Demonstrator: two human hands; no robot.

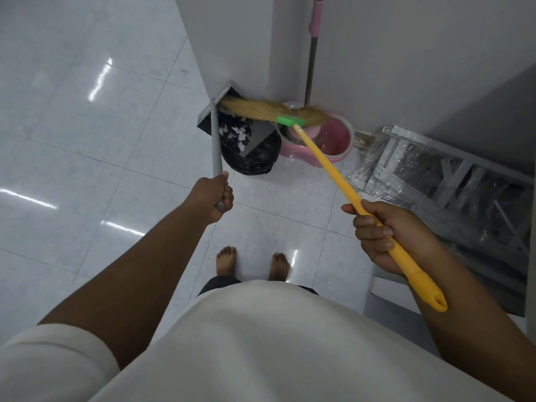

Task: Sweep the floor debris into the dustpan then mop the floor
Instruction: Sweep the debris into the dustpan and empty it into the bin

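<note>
My left hand (216, 198) grips the grey handle of a dark dustpan (258, 134), which is tilted over a black-lined bin (255, 161) near the wall corner. White paper scraps (235, 133) lie in the pan. My right hand (383, 233) holds the yellow handle of a broom (324, 166). Its straw bristles (255, 108), under a green clamp, reach across the top of the dustpan. A mop (311, 53) with a pink grip stands upright in a pink mop bucket (336, 140) behind the broom head.
White walls form a corner just behind the bin and bucket. A plastic-wrapped grey metal frame (435, 181) lies on the floor at the right. Glossy pale tiles (87, 140) stretch to the left. My bare feet (252, 262) stand below the bin.
</note>
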